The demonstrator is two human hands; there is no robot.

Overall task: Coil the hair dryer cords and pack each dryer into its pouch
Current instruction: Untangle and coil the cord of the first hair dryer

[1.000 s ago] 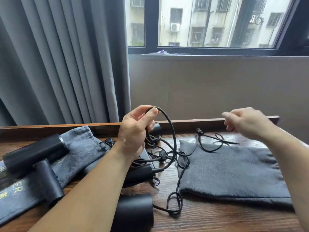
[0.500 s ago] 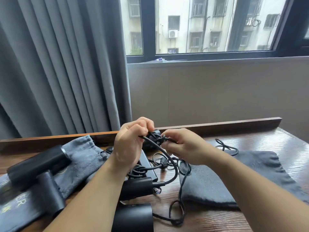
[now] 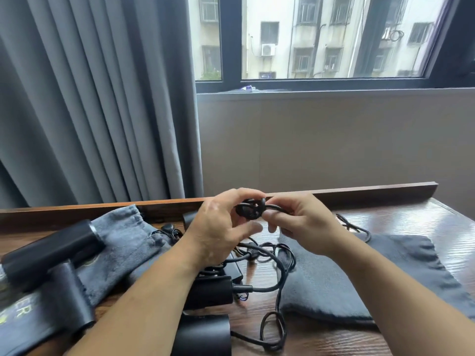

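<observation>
Above the wooden desk (image 3: 421,222), my left hand (image 3: 218,227) and my right hand (image 3: 303,222) meet and both pinch a small tight coil of black cord (image 3: 250,210). The rest of that cord (image 3: 280,273) trails down in loose loops to a black hair dryer (image 3: 205,330) lying between my forearms at the near edge. A second black dryer (image 3: 51,255) lies at the left on a grey pouch (image 3: 123,237). Another grey pouch (image 3: 359,273) lies flat under my right forearm, its drawstring (image 3: 354,227) loose behind it.
A raised wooden lip (image 3: 359,192) runs along the desk's back edge below a grey wall. Grey curtains (image 3: 90,98) hang at the back left. A dark printed sheet (image 3: 18,312) lies under the left dryer.
My right hand came in from the right to meet the left one. The wide cord loop my left hand held up is now a small tight coil between both hands.
</observation>
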